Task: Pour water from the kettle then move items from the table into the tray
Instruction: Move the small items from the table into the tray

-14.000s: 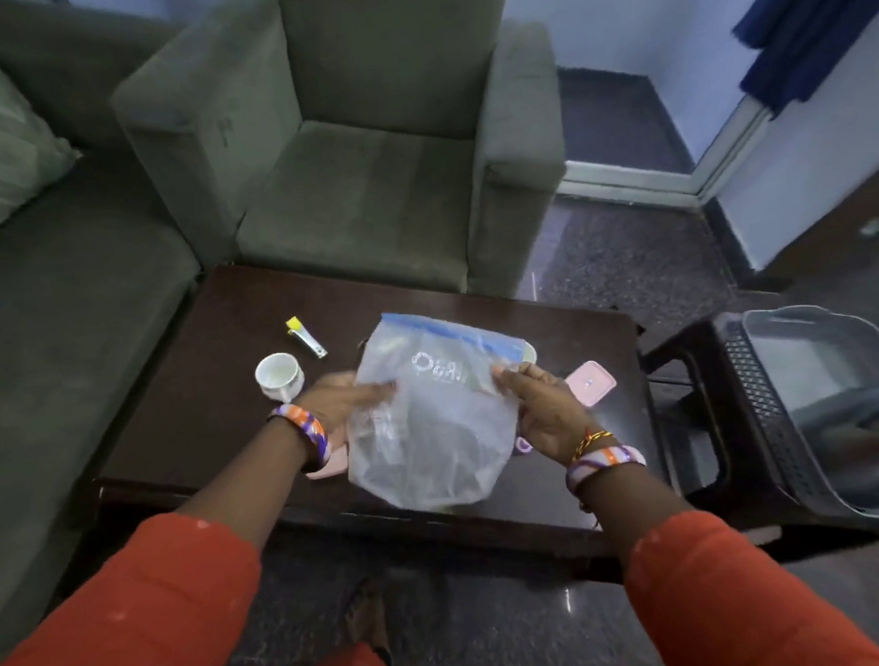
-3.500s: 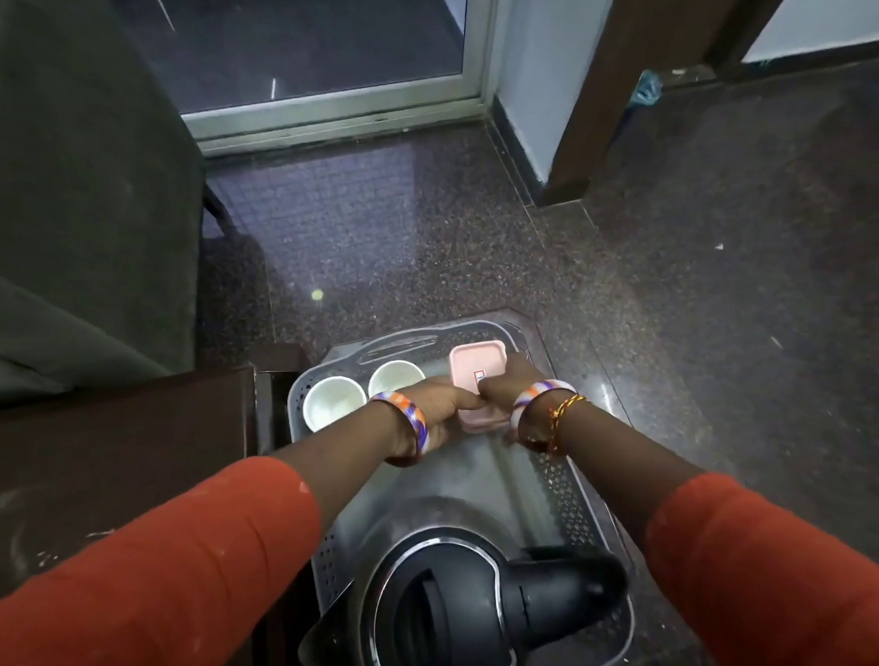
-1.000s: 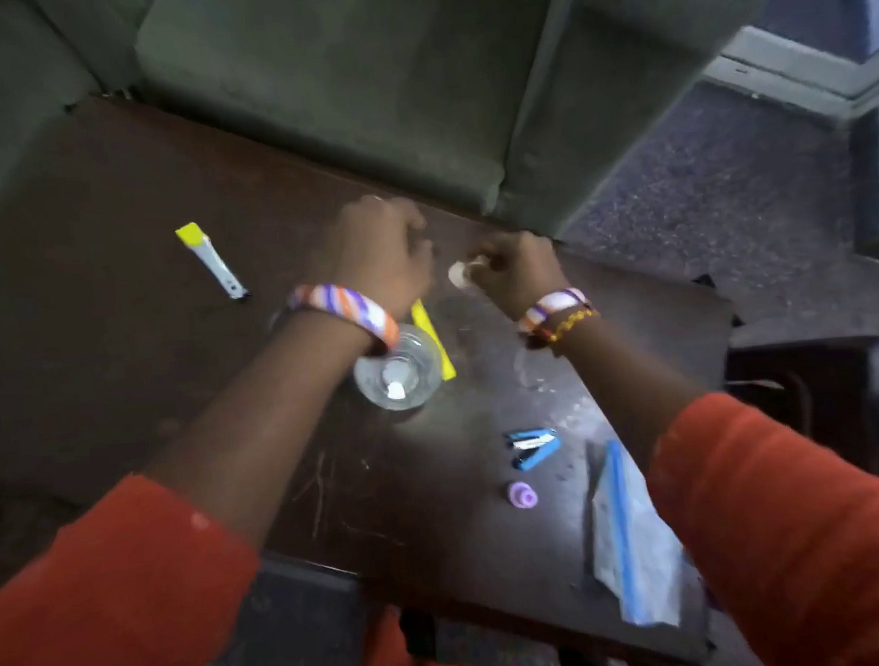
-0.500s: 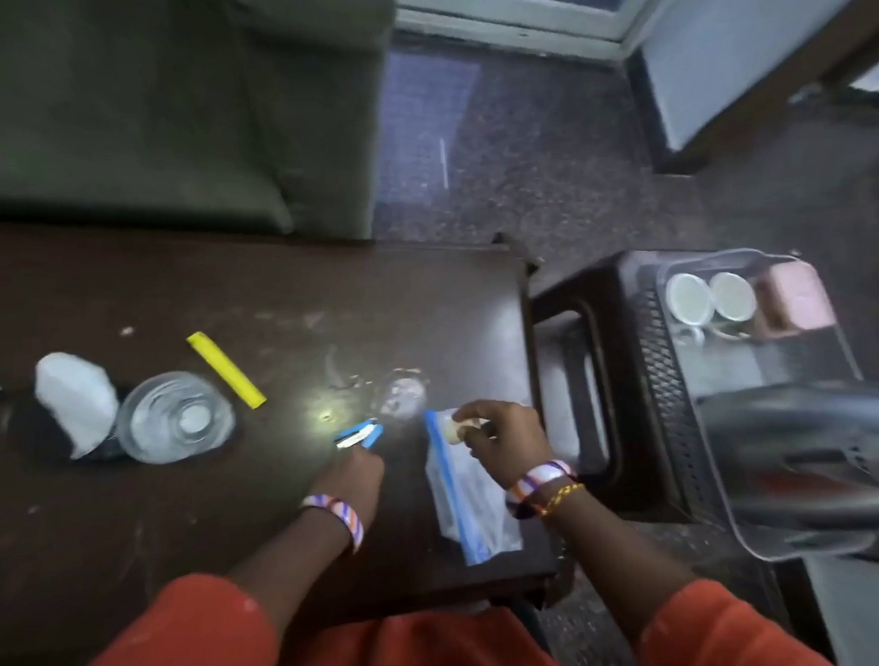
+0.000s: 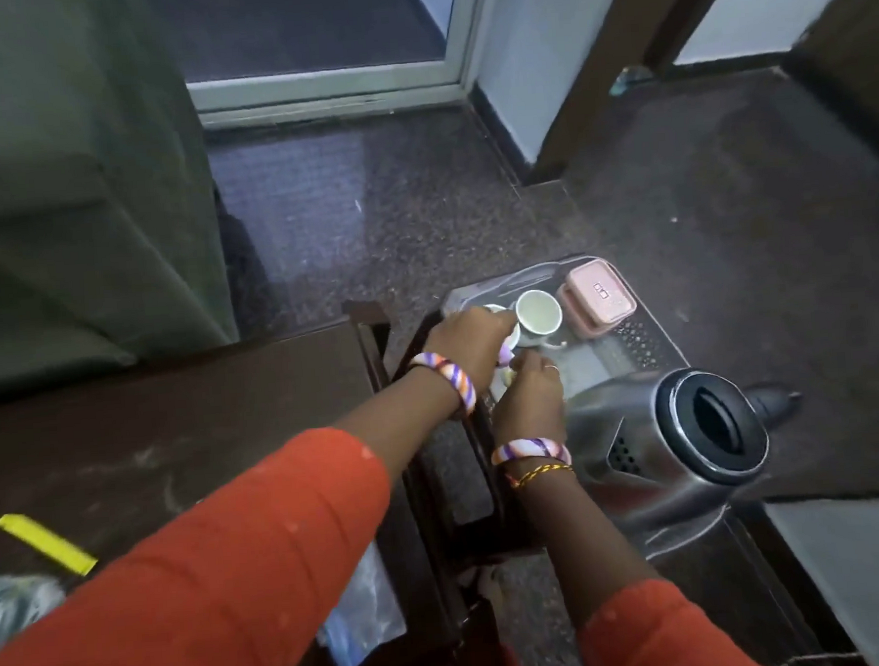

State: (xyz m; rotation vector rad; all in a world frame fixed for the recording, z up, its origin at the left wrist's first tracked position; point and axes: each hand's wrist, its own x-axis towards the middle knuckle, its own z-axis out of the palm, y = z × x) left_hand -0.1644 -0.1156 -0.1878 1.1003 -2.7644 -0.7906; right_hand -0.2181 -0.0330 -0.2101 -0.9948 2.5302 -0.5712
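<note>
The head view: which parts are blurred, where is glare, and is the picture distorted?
In the head view, the yellow strip and the plastic bag on the table are smeared by motion; the kettle carries soft highlights on its steel body; the tray floor shines pale beside the white cup; the wide lens bends the door frame lines.

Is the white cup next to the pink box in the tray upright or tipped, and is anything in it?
Upright. The white cup stands in the tray beside the pink box, mouth up; its pale inside shows nothing, though clear water cannot be ruled out.
</note>
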